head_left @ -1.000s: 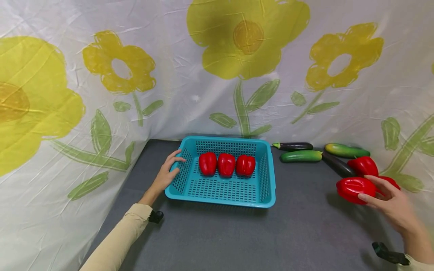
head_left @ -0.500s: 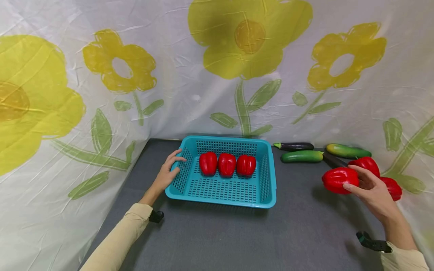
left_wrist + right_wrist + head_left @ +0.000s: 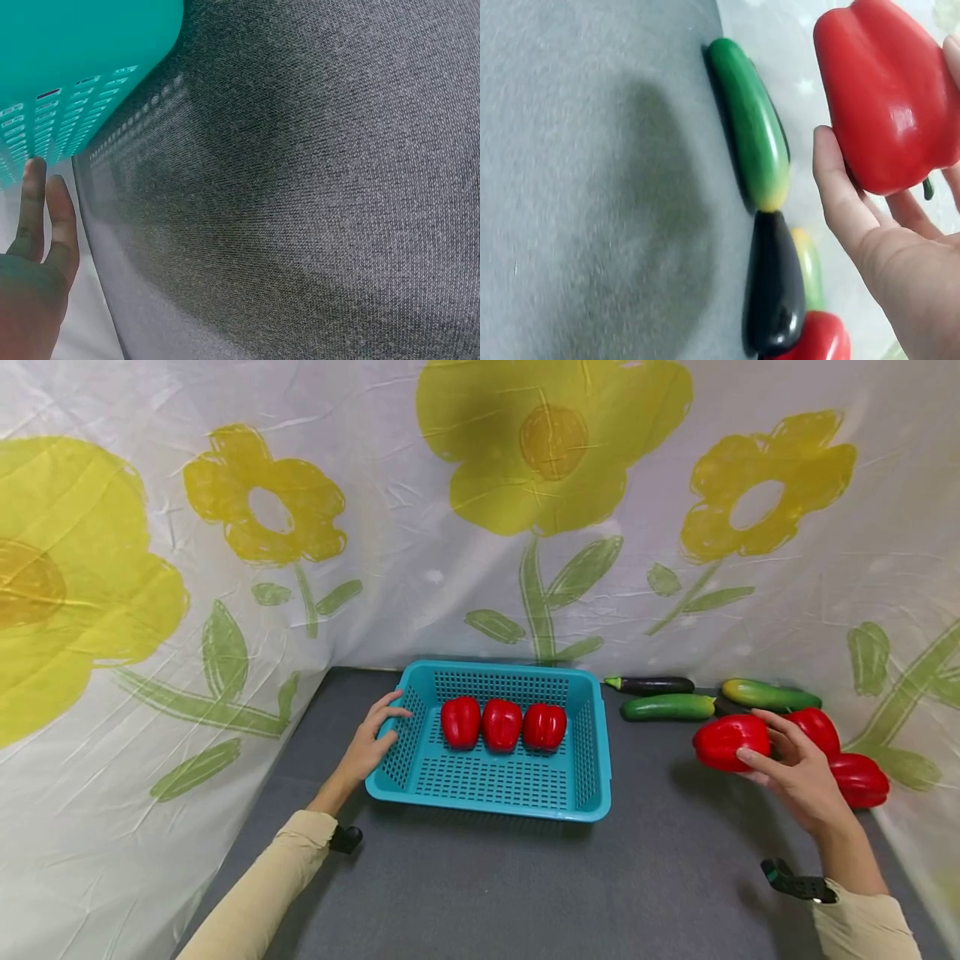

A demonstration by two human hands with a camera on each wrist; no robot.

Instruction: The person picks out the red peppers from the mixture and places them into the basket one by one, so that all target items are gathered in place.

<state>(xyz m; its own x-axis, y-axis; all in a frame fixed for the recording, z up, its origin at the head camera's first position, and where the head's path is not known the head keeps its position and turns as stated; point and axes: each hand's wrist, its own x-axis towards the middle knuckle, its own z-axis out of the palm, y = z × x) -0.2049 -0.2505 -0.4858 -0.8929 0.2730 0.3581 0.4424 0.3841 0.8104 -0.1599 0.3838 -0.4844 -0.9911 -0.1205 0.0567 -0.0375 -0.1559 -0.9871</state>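
Note:
My right hand [image 3: 798,781] holds a shiny red bell pepper [image 3: 723,743] above the dark table, thumb on one side and fingers on the other. In the right wrist view the same pepper [image 3: 889,97] shows its short green stem near the palm. At the left, my left hand [image 3: 372,739] rests at the side of a turquoise perforated basket [image 3: 487,810], fingers extended and loosely spread. The left wrist view shows two straight fingers [image 3: 34,202] by the basket's slotted outer wall [image 3: 67,105]. Three red bell peppers [image 3: 501,725] lie in a row inside the basket.
Two more red bell peppers [image 3: 858,779] lie right of my right hand. Behind it are a green zucchini [image 3: 667,707], a yellow-green zucchini [image 3: 768,695], and a dark eggplant [image 3: 648,685]; another eggplant [image 3: 775,285] shows beside them. A flower-printed sheet [image 3: 390,485] hangs behind the table.
My right hand has carried the bell pepper leftward and slightly up, away from the two peppers at the right. My left hand and the basket have stayed in place.

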